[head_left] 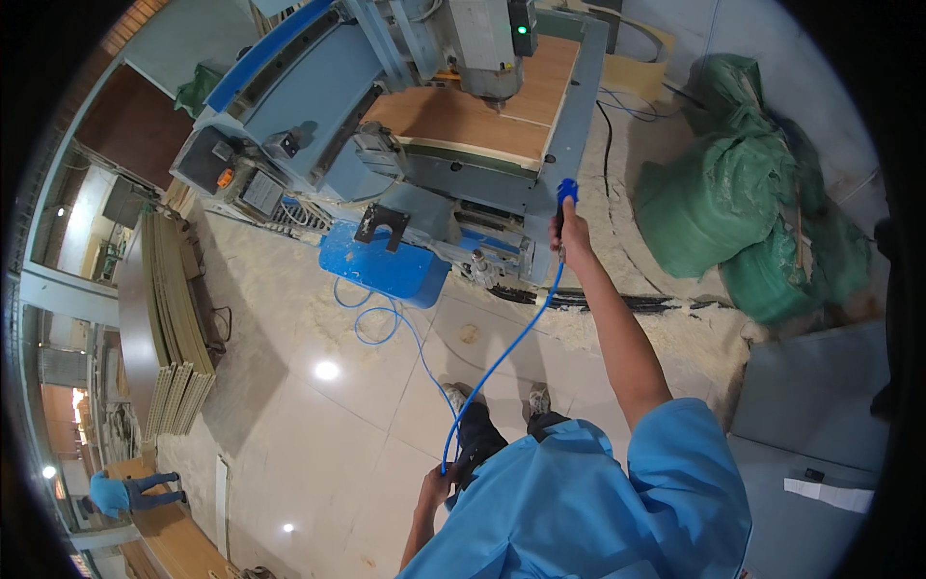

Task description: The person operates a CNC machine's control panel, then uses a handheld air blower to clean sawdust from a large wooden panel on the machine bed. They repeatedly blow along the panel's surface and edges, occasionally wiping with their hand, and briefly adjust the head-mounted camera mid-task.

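Note:
My right hand (574,234) is stretched forward, closed around a blue air blow gun (567,190) at the front right corner of a grey CNC router (577,125). From the gun's lower end a blue air hose (503,361) sags back toward me. Low beside my left leg, my left hand (436,486) is closed on that hose. The rest of the hose loops over the floor toward the machine. A brown wood panel (453,111) lies on the machine bed under the spindle (490,79); a seam or edge shows across it.
Green sacks (709,198) stand in sawdust at the right. A blue machine cover (376,265) sticks out low at the front. Black cables (617,303) cross the floor. Stacked boards (164,318) lean at the left; a person in blue (111,494) bends over farther off.

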Motion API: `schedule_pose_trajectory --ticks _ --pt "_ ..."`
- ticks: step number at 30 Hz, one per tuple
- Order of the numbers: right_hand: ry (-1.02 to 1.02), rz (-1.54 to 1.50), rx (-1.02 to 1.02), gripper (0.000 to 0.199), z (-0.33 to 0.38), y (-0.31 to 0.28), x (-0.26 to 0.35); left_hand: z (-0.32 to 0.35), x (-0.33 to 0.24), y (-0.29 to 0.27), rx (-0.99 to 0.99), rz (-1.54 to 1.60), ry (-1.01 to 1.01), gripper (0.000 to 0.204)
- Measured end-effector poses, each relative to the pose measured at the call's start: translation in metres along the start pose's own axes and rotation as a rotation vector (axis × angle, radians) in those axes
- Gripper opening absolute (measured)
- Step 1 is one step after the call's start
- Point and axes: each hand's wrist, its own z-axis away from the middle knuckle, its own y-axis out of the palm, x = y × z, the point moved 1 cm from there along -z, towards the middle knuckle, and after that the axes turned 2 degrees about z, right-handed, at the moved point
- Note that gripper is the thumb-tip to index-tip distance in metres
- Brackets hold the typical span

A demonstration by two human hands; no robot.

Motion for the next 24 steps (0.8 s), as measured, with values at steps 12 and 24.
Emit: schedule_pose_trajectory --ticks 12,24 --pt "0.113 -0.009 0.061 0.062 0.000 0.080 0.014 -0.099 0.028 -0.132 -0.018 0.004 0.078 0.038" --pt "0.097 -0.108 -0.076 0.064 -0.002 0.074 -0.012 -0.147 0.025 -0.202 -0.031 0.036 0.145 0.033"
